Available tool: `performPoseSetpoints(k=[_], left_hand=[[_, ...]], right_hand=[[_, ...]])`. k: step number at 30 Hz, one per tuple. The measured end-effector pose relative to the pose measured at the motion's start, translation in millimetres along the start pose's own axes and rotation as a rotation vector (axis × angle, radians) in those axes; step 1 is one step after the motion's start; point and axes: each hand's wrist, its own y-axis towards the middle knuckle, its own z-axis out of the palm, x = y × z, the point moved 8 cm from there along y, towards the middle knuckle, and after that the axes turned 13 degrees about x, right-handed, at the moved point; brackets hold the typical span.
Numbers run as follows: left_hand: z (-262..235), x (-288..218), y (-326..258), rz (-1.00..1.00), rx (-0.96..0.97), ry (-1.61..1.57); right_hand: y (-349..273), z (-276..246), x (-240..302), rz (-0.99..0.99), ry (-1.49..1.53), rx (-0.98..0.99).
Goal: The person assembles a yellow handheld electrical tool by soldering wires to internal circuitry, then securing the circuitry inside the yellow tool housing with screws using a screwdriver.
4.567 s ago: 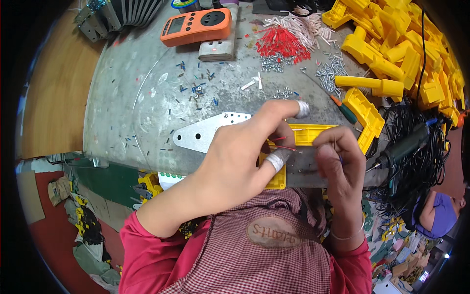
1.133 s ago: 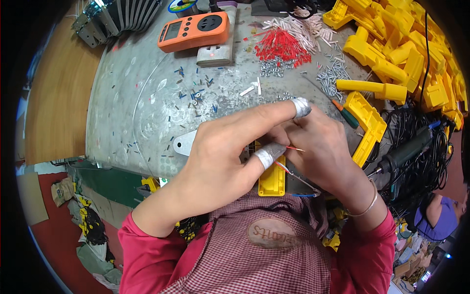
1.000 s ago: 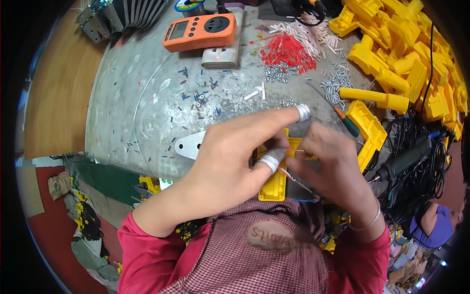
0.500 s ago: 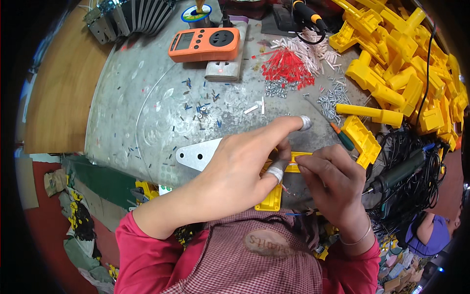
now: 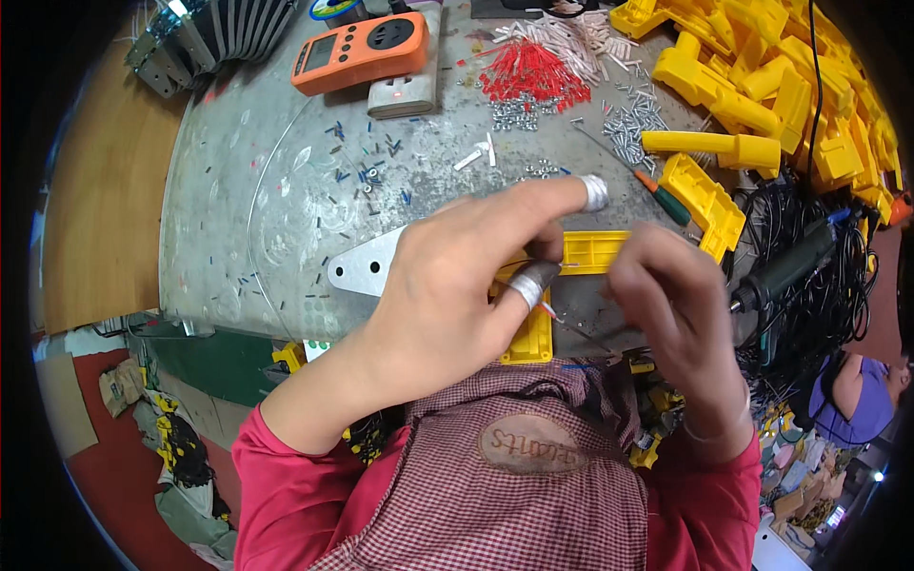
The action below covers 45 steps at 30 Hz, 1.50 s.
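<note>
My left hand (image 5: 457,285) grips a yellow plastic housing (image 5: 583,253) at the near edge of the grey worktable (image 5: 248,219); its thumb and forefinger tips are wrapped in silver tape. My right hand (image 5: 671,305) is closed beside it, pinching a thin wire (image 5: 571,328) with a red end that runs under the housing. A flat metal bracket (image 5: 367,269) lies just left of my left hand.
An orange meter (image 5: 360,55) sits at the back, with red and white wire pieces (image 5: 533,71) and small screws (image 5: 628,128) beside it. A heap of yellow housings (image 5: 771,67), a screwdriver (image 5: 657,190) and a black power tool (image 5: 790,271) with cables lie right. Another person (image 5: 862,385) is lower right.
The view has shifted back toward the table's far side. My hands stay together on the yellow housing; my right hand has closed over the thin wire.
</note>
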Motion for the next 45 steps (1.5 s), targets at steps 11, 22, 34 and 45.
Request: performPoseSetpoints(k=[11,22,34,45], left_hand=[[6,4,-4,-0.042,0.068,-0.124],[5,12,-1,-0.111,0.074,-0.227],[4,8,-2,-0.047,0.107,-0.225],[2,6,-3,-0.002,0.051,-0.231]], right_hand=[[-33,11,-25,0.053,0.389,-0.286],[-5,19,-18,-0.019,0.331,-0.172],[9,21,-22,0.07,0.478,-0.021],[-5,21,32,-0.374,-0.574,-0.151]])
